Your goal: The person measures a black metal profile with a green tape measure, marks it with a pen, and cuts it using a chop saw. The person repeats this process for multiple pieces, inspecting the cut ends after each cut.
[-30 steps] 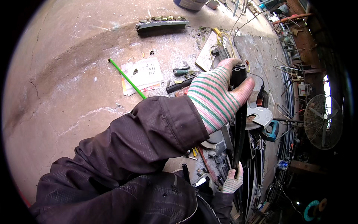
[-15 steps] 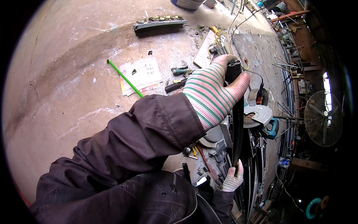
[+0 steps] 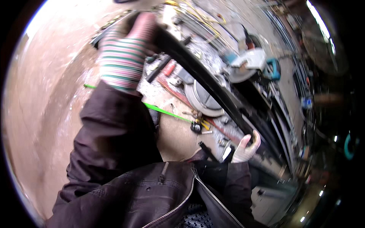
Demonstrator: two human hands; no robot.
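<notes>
A long black metal profile (image 3: 201,78) slants across the view, from upper left down to the right. Its upper end sits in my left hand (image 3: 131,47), in a striped knit glove, fingers closed around it and smeared by motion. Lower down, my right hand (image 3: 246,147), gloved too, has thumb and fingers closed about the profile's nearer part. Behind the profile lies a cut-off saw with a white guard (image 3: 249,59), a teal body (image 3: 272,69) and a round grey base (image 3: 205,99). A black tape measure (image 3: 196,127) lies below, its green blade (image 3: 167,111) running left.
More long dark profiles (image 3: 279,133) lie to the right of the saw. Pliers with yellow handles (image 3: 205,124), a red strip (image 3: 175,89) and scattered shavings are on the floor. Yellow cord (image 3: 197,14) loops at the top. At far left stretches the concrete floor (image 3: 49,87).
My left hand has swung left and up with its end of the profile, tilting it from near upright to a slant. My right hand still holds it. The view has shifted too.
</notes>
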